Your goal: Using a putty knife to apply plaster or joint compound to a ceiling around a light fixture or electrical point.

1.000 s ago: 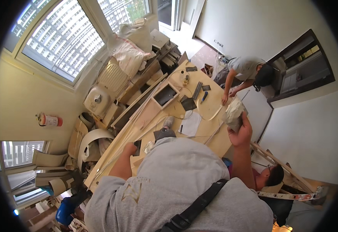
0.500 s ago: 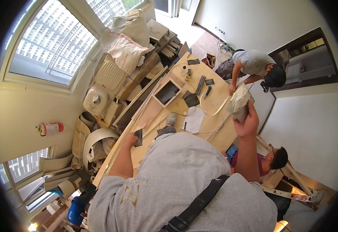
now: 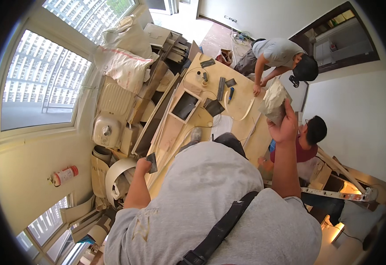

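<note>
Plainly, left hand [image 3: 143, 166] gripping dark flat blade [image 3: 153, 163], right hand [image 3: 285, 124] holding paste-laden board [image 3: 278, 115]; gold print [image 3: 143, 226], grey shirt [image 3: 206, 185]

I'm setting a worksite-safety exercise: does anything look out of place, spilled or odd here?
Yes: the sink sits among boards and sacks near the window, seemingly an odd spot for one. No spill shows around the pale heap held up in the right hand.
</note>
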Demonstrator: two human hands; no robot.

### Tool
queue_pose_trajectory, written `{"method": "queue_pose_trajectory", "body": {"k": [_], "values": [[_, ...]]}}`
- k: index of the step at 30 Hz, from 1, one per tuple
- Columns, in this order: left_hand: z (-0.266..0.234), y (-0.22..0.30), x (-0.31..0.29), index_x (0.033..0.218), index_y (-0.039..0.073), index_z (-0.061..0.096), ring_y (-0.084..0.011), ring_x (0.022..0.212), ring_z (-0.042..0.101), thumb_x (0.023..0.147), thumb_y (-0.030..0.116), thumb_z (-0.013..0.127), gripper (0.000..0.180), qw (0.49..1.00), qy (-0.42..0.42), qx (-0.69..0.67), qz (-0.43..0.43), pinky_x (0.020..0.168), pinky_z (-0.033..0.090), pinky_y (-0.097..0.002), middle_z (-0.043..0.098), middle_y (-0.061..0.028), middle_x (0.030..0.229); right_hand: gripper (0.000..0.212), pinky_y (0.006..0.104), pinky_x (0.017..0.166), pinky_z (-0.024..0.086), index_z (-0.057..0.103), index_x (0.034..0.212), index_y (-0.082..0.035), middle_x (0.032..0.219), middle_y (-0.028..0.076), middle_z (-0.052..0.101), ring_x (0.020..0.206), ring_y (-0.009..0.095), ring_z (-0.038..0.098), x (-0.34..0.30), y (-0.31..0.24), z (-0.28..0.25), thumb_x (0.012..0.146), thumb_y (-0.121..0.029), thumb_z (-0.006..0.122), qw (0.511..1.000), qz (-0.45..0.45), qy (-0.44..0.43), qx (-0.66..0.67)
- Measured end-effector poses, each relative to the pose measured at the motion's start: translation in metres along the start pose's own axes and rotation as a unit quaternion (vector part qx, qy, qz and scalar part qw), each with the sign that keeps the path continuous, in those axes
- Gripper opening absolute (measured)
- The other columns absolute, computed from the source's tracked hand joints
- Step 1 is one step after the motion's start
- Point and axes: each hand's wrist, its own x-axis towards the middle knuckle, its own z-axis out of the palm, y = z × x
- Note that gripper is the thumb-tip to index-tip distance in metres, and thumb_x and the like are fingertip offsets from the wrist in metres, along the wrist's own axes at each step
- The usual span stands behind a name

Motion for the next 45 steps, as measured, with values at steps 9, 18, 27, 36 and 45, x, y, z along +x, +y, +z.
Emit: {"method": "queue_pose_trajectory", "body": {"k": [9, 18, 27, 36, 45], "values": [[-0.018, -0.003, 0.000, 0.091, -0.004, 0.067, -0.0415, 0.087, 0.065, 0.071, 0.018, 0.057, 0.030, 0.997, -0.051, -0.005, -0.056, 0.077, 0.052, -0.0457, 0.066, -0.0273, 0.088, 0.032, 0.0266, 0.066, 0.051, 0.059, 0.120, -0.013, 0.110, -0.001, 0.067, 0.093, 0.013, 0.066, 0.004, -0.012, 0.001, 0.096, -0.033, 0.055, 0.999, -0.015, 0.035, 0.024], [-0.101, -0.079, 0.029, 0.091, -0.002, 0.066, -0.0336, 0.076, 0.068, 0.077, 0.006, 0.056, 0.019, 0.993, -0.024, 0.118, -0.020, 0.062, 0.058, -0.0454, 0.067, -0.0192, 0.085, 0.038, 0.0316, 0.076, 0.048, 0.054, 0.126, -0.013, 0.119, -0.001, 0.062, 0.101, 0.017, 0.061, 0.025, -0.015, -0.041, 0.097, -0.038, 0.050, 0.998, -0.016, 0.014, 0.058], [-0.136, 0.014, -0.015, 0.095, -0.007, 0.062, -0.0354, 0.072, 0.068, 0.079, 0.004, 0.051, 0.023, 0.979, 0.012, -0.124, -0.159, 0.054, 0.058, -0.0441, 0.065, -0.0242, 0.089, 0.036, 0.0299, 0.072, 0.045, 0.056, 0.124, -0.016, 0.115, -0.002, 0.063, 0.097, 0.016, 0.061, 0.051, -0.003, -0.048, 0.096, -0.039, 0.052, 0.996, -0.010, 0.052, 0.072], [-0.130, 0.055, 0.005, 0.092, -0.009, 0.062, -0.0323, 0.073, 0.069, 0.075, 0.006, 0.055, 0.024, 0.986, 0.012, -0.099, -0.135, 0.054, 0.059, -0.0423, 0.065, -0.0215, 0.086, 0.035, 0.0328, 0.073, 0.047, 0.055, 0.124, -0.018, 0.115, -0.002, 0.063, 0.100, 0.016, 0.061, 0.116, -0.004, -0.019, 0.095, -0.039, 0.054, 0.997, 0.041, 0.016, 0.065], [-0.150, 0.058, 0.060, 0.091, -0.011, 0.062, -0.0342, 0.067, 0.068, 0.074, 0.006, 0.055, 0.025, 0.995, 0.042, 0.014, -0.089, 0.054, 0.059, -0.0423, 0.065, -0.0226, 0.083, 0.036, 0.0309, 0.074, 0.047, 0.057, 0.123, -0.016, 0.114, -0.003, 0.065, 0.099, 0.015, 0.063, 0.185, -0.023, 0.011, 0.095, -0.039, 0.055, 0.998, 0.046, -0.025, 0.045]]}}
